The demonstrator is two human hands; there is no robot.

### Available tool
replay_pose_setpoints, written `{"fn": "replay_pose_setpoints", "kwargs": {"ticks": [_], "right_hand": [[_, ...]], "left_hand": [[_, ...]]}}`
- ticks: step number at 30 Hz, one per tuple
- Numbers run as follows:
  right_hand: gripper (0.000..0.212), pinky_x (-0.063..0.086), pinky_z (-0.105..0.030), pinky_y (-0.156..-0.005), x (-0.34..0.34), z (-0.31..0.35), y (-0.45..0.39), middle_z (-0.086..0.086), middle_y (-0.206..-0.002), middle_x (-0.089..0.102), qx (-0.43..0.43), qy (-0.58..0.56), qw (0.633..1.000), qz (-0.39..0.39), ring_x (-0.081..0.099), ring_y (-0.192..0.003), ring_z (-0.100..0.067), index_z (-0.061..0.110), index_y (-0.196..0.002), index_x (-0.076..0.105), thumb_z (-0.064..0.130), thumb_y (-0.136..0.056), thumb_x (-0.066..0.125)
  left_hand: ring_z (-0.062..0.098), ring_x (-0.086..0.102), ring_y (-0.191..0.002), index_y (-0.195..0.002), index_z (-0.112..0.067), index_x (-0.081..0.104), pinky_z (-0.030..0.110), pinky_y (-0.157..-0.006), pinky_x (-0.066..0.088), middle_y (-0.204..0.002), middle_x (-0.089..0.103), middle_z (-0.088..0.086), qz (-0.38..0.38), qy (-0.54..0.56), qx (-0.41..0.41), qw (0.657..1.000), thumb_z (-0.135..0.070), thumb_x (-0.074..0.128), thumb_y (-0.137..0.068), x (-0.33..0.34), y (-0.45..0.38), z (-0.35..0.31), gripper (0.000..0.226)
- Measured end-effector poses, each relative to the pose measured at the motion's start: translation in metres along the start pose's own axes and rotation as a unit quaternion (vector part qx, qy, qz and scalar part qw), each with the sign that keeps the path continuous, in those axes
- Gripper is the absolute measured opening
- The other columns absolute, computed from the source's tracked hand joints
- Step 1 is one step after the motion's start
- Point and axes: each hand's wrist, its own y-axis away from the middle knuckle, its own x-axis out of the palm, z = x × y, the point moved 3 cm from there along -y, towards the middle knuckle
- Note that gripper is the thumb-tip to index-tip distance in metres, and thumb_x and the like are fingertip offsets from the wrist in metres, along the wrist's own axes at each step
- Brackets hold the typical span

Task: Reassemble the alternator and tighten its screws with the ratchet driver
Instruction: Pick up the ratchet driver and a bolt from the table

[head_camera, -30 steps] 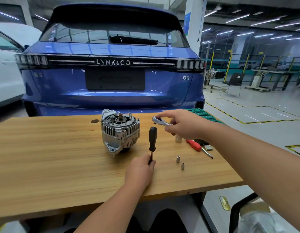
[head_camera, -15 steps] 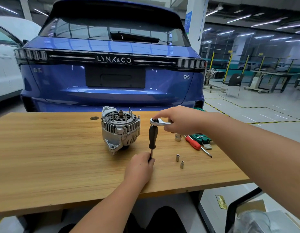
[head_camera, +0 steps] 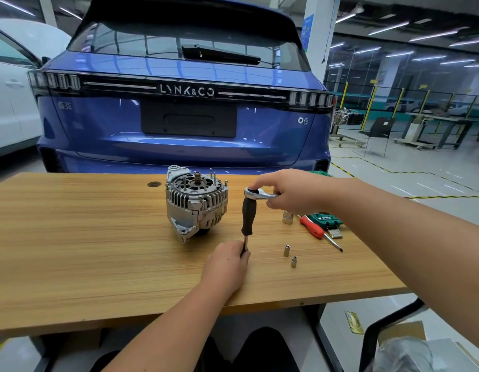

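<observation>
An alternator stands near the far edge of a wooden table, just left of both hands and touched by neither. The left hand grips the metal shaft of an upright black-handled driver, fingers curled around it. The right hand pinches a chrome ratchet set on the handle's top. Three sockets, a red screwdriver and a blue car lie beyond.

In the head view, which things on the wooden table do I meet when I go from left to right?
Dark round hole in the tabletop → silver finned alternator → upright black-handled driver → large silver socket → red-handled screwdriver → green tool case.
</observation>
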Motion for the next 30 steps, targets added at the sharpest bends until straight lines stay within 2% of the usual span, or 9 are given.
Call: {"fn": "replay_pose_setpoints", "kwargs": {"ticks": [3, 8, 15, 19, 20, 22, 24, 27, 30], "right_hand": [[0.049, 0.034, -0.019, -0.056, 0.001, -0.001, 0.0, 0.023, -0.081, 0.042, -0.001, -0.003, 1.0, -0.006, 0.048, -0.071, 0.0, 0.044, -0.141, 0.048, 0.018, -0.1, 0.056], [0.047, 0.034, -0.019, -0.056, 0.0, -0.001, 0.003, 0.022, -0.082, 0.044, -0.004, 0.001, 1.0, -0.003, 0.051, -0.072, -0.001, 0.043, -0.139, 0.05, 0.018, -0.1, 0.055], [0.046, 0.047, -0.03, -0.057, 0.005, 0.0, 0.005, 0.013, -0.084, 0.054, 0.003, -0.002, 1.0, 0.013, 0.062, -0.072, -0.017, 0.048, -0.138, 0.048, 0.022, -0.1, 0.053], [0.05, 0.04, -0.022, -0.058, 0.006, 0.003, 0.003, 0.025, -0.085, 0.048, -0.006, -0.001, 1.0, 0.006, 0.054, -0.072, -0.002, 0.049, -0.144, 0.045, 0.025, -0.102, 0.054], [0.052, 0.044, -0.021, -0.058, 0.005, 0.004, 0.002, 0.025, -0.087, 0.052, -0.007, -0.006, 1.0, 0.016, 0.056, -0.07, -0.002, 0.05, -0.146, 0.042, 0.026, -0.102, 0.054], [0.056, 0.057, -0.026, -0.06, 0.002, 0.002, 0.002, 0.013, -0.091, 0.065, 0.002, -0.019, 0.999, 0.046, 0.066, -0.066, -0.008, 0.05, -0.149, 0.037, 0.024, -0.103, 0.055], [0.059, 0.059, -0.024, -0.058, -0.002, -0.001, 0.0, 0.007, -0.094, 0.07, 0.016, -0.031, 0.998, 0.06, 0.069, -0.063, -0.012, 0.046, -0.151, 0.035, 0.021, -0.102, 0.056], [0.048, 0.051, -0.016, -0.048, -0.001, -0.004, -0.005, 0.008, -0.087, 0.073, 0.026, -0.07, 0.996, 0.048, 0.062, -0.052, -0.006, 0.04, -0.15, 0.041, 0.029, -0.104, 0.052], [0.035, 0.047, -0.015, -0.046, 0.0, -0.005, -0.008, 0.011, -0.076, 0.074, 0.037, -0.115, 0.992, 0.034, 0.058, -0.047, -0.004, 0.035, -0.139, 0.056, 0.038, -0.105, 0.047]], "left_hand": [[0.014, 0.058, -0.089, -0.109, -0.024, 0.064, 0.034, -0.081, 0.052, -0.095, 0.061, -0.006, -0.003, 0.003, 0.002, 1.0, -0.036, 0.05, -0.104, 0.0, 0.0, 0.0, 0.019], [0.014, 0.058, -0.09, -0.108, -0.024, 0.064, 0.034, -0.082, 0.053, -0.096, 0.061, -0.006, -0.003, 0.003, 0.005, 1.0, -0.036, 0.05, -0.104, 0.001, 0.0, 0.0, 0.019], [0.014, 0.057, -0.089, -0.106, -0.023, 0.064, 0.031, -0.077, 0.048, -0.095, 0.061, -0.006, -0.006, 0.01, 0.0, 1.0, -0.036, 0.05, -0.104, 0.001, 0.0, 0.001, 0.019], [0.013, 0.057, -0.088, -0.107, -0.024, 0.064, 0.029, -0.074, 0.046, -0.095, 0.061, -0.007, -0.009, 0.015, -0.008, 1.0, -0.036, 0.051, -0.103, 0.001, 0.0, 0.002, 0.018], [0.012, 0.056, -0.087, -0.107, -0.024, 0.064, 0.028, -0.073, 0.044, -0.094, 0.061, -0.007, -0.011, 0.017, -0.01, 1.0, -0.036, 0.052, -0.103, 0.002, 0.0, 0.003, 0.018], [0.013, 0.057, -0.087, -0.108, -0.024, 0.065, 0.027, -0.073, 0.044, -0.095, 0.061, -0.008, -0.01, 0.016, -0.01, 1.0, -0.036, 0.052, -0.103, 0.002, -0.002, 0.003, 0.018], [0.013, 0.056, -0.087, -0.108, -0.024, 0.065, 0.027, -0.073, 0.043, -0.094, 0.061, -0.008, -0.011, 0.011, -0.006, 1.0, -0.037, 0.052, -0.103, 0.002, -0.003, 0.002, 0.019], [0.011, 0.054, -0.085, -0.106, -0.024, 0.064, 0.026, -0.072, 0.041, -0.091, 0.058, -0.009, -0.014, 0.009, -0.002, 1.0, -0.037, 0.051, -0.103, 0.003, -0.003, 0.003, 0.019], [0.011, 0.054, -0.084, -0.105, -0.024, 0.064, 0.026, -0.071, 0.041, -0.091, 0.058, -0.009, -0.015, 0.01, -0.001, 1.0, -0.038, 0.052, -0.103, 0.003, -0.003, 0.004, 0.019]]}}
